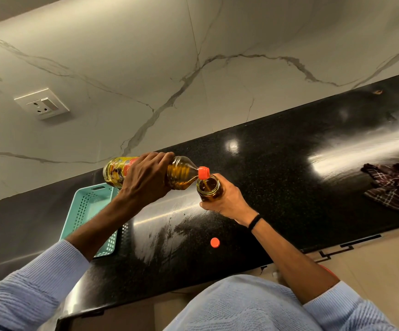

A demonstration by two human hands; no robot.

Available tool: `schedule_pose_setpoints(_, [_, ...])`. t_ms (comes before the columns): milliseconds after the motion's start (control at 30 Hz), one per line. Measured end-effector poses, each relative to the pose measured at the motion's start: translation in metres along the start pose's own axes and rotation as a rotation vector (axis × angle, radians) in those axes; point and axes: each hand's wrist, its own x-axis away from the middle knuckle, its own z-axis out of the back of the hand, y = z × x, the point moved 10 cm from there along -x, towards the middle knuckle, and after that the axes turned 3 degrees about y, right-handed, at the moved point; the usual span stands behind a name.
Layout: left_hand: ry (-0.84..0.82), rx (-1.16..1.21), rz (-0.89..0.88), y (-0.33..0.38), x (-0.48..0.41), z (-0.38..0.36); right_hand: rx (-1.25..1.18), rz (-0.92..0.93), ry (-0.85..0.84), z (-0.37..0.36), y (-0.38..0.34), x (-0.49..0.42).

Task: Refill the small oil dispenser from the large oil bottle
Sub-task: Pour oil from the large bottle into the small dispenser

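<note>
While oil runs from one vessel to the other, the scene reads as follows.

Step in hand: pouring, well under way by my judgement, since the large oil bottle lies almost on its side with its orange-collared mouth over the open top of the small oil dispenser.

Left hand: the left hand is wrapped over the middle of the large oil bottle, holding it tipped, raised above the tabletop.

Right hand: the right hand is closed round the lower body of the small oil dispenser, holding it just under the bottle's mouth (whether its base rests on the tabletop I cannot tell).

Fill level: the dispenser looks dark amber nearly to its neck, so I judge it close to full.

Loose cap: an orange cap lies on the tabletop nearer the person, well apart from both vessels.

Other things: a teal basket sits at the left under the forearm; a checked cloth lies far right.

Next move: probably tilting the bottle back upright before the oil reaches the rim, slowly so no drip runs down the neck, then capping.

Risk: overflow onto the glossy tabletop if the tilt is held too long.
</note>
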Motion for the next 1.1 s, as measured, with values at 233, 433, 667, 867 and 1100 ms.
schedule_pose_setpoints(233, [-0.011, -0.007, 0.001, -0.001, 0.0009, -0.0018, 0.008, -0.003, 0.0, 0.0001, -0.0004, 0.001])
schedule_pose_setpoints(433, [-0.012, -0.013, -0.003, -0.0012, 0.0006, -0.0023, 0.003, -0.01, -0.003, 0.0003, 0.0003, 0.0015])
schedule_pose_setpoints(667, [-0.019, -0.008, -0.004, 0.0002, 0.0001, -0.0035, 0.005, -0.008, -0.006, -0.0001, 0.0005, 0.0008])
schedule_pose_setpoints(867, [-0.017, -0.017, -0.005, 0.0017, -0.001, -0.0018, 0.001, -0.014, -0.009, -0.0015, 0.0032, -0.0006])
schedule_pose_setpoints(1100, [-0.033, -0.014, -0.003, 0.0019, -0.0019, -0.0056, 0.001, -0.013, -0.008, -0.0002, 0.0038, -0.0017])
